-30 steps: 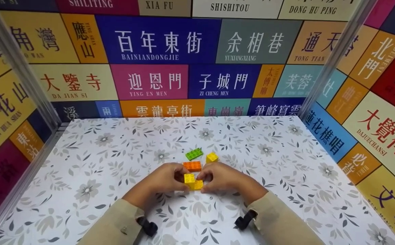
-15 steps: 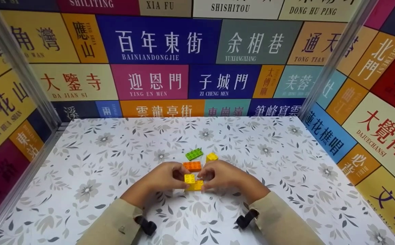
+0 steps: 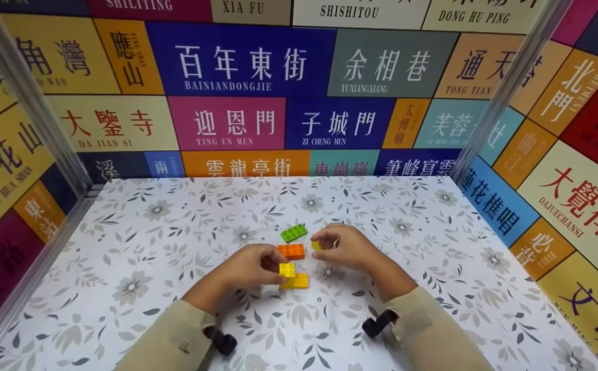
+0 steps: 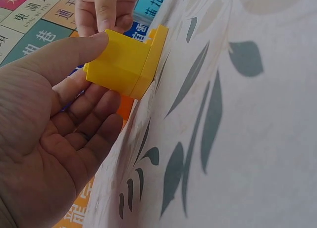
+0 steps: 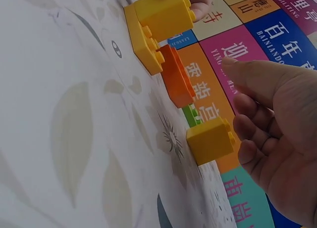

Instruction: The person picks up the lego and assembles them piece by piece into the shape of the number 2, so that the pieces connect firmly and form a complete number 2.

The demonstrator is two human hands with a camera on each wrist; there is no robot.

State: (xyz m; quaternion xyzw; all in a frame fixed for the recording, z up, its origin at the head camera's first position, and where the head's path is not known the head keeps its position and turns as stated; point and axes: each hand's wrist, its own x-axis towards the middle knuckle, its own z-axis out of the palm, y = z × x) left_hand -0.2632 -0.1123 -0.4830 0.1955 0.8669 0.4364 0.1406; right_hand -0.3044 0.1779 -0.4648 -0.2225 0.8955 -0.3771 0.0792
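Yel. 2x2 brick (image 3: 287,269) pinched by L hand (image 3: 250,265); at its 1 o'clk, loose yel. block (image 5: 210,141) flanked by R hand (image 3: 349,248), fingers parted.

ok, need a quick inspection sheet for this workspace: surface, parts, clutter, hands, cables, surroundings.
Surface: white tabletop, floral print
Parts: yellow stack, block on a flatter piece; orange brick; green brick; single yellow block
Clutter: nothing seen
Left hand: pinches the yellow stack
Right hand: at the single yellow block, thumb apart from it; finger contact unclear
Cables: nothing seen
Surroundings: coloured sign panels on three sides, metal posts at corners
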